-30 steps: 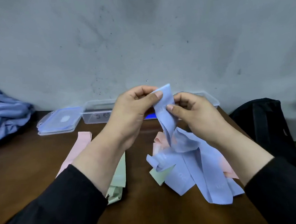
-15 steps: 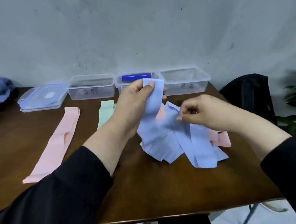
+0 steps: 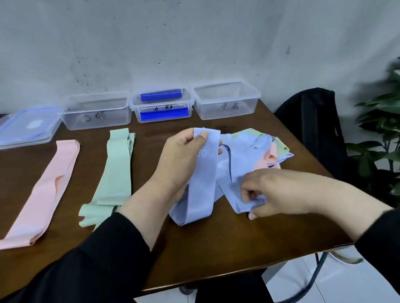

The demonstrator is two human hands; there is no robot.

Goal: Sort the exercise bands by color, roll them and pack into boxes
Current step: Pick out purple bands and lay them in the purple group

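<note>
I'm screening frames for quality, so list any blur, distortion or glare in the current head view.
Head view: motion blur smears the right hand and the plant; the wide lens bows the table edge; lighting is soft and even, with no hard glare; the left hand and the blue band it pinches stay fairly sharp.

Long black sleeves, bare hands, dark trousers.

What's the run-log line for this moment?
phase: sorting | left hand: pinches blue band | right hand: grips blue band lower end | boxes: no bands
</note>
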